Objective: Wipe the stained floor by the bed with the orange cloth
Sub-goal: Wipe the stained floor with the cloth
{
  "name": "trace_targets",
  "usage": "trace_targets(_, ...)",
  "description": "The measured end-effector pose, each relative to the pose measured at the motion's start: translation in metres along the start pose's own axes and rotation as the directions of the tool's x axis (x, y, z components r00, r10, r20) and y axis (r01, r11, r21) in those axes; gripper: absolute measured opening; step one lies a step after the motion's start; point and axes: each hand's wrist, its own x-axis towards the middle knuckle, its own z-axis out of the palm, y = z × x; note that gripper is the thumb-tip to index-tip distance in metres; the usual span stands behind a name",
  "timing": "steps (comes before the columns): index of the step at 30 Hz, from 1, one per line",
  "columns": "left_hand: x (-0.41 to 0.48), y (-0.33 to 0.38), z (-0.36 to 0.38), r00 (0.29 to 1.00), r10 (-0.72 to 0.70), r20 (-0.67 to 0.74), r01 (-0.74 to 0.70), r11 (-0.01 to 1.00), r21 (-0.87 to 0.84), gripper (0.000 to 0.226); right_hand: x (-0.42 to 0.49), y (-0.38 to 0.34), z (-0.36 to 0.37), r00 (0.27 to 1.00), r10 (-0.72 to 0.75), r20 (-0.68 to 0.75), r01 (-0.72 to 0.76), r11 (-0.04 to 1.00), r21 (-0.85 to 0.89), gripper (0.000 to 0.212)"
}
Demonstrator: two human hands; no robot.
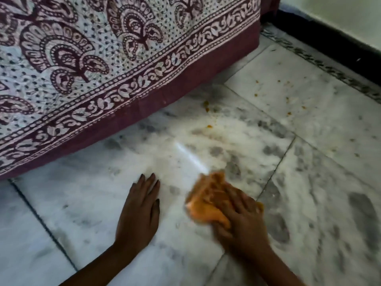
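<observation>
White marble floor (309, 141) with grey veining runs beside a bed draped in a maroon-bordered printed bedspread (103, 58), and a black skirting (329, 44) runs along the far wall. Orange stains (206, 106) dot the tiles near the bedspread's hem, with finer specks scattered off to the right, well apart from the hands.

The orange cloth (206, 199) lies bunched on the floor in the near foreground. The right hand (245, 219) is on top of it, fingers laid over the wad and thumb apparently tucked at its near edge, gripping it. Blur softens the detail. The left hand (138, 211) rests flat on the tile just beside it, fingers straight and together, holding nothing.

The cloth looks soft, light and limp, so it should crumple and slide easily on the smooth, likely slippery marble. It is probably best held as a gathered wad under the palm, with downward pressure, so that it does not unfold or skid out. The stains look crumbly or pasty and may smear.
</observation>
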Motion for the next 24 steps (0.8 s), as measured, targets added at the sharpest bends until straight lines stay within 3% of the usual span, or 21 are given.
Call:
trace_targets(4,0.017,0.012,0.018,0.991,0.113,0.070,-0.113,0.994,0.003,0.057,0.015,0.092,-0.012,0.940,0.340,-0.005,-0.338,0.934,-0.114,0.067)
trace_targets(7,0.034,0.026,0.028,0.984,0.155,0.092,-0.157,0.987,0.015,0.057,0.096,0.090,0.003,0.792,0.610,-0.024,-0.610,0.788,-0.083,0.082)
trace_targets(8,0.040,0.031,0.031,0.981,0.169,0.097,-0.172,0.985,0.022,0.056,0.116,0.079,0.009,0.771,0.636,-0.014,-0.635,0.769,-0.070,0.082)
trace_targets(9,0.044,0.034,0.034,0.977,0.184,0.105,-0.188,0.982,0.031,0.053,0.124,0.066,0.016,0.796,0.605,-0.023,-0.605,0.794,-0.055,0.079)
trace_targets(12,0.054,0.039,0.039,0.969,0.216,0.117,-0.225,0.972,0.067,0.053,0.080,0.038,0.014,0.956,0.294,-0.003,-0.294,0.955,-0.043,0.068)
trace_targets(15,0.060,0.041,0.041,0.962,0.241,0.127,-0.254,0.962,0.097,0.054,0.001,0.069,-0.001,0.991,0.130,0.018,-0.130,0.991,0.020,0.066)
trace_targets(17,0.062,0.041,0.041,0.960,0.251,0.123,-0.264,0.959,0.107,0.054,-0.025,0.113,-0.012,0.972,0.233,-0.021,-0.233,0.972,-0.030,0.065)
trace_targets(19,0.063,0.043,0.041,0.954,0.267,0.136,-0.283,0.953,0.111,0.053,-0.016,0.160,-0.022,0.894,0.446,-0.036,-0.447,0.890,-0.086,0.068)
trace_targets(24,0.075,0.051,0.047,0.923,0.338,0.183,-0.361,0.926,0.109,0.052,0.107,0.188,-0.012,0.712,0.702,-0.033,-0.702,0.710,-0.058,0.070)
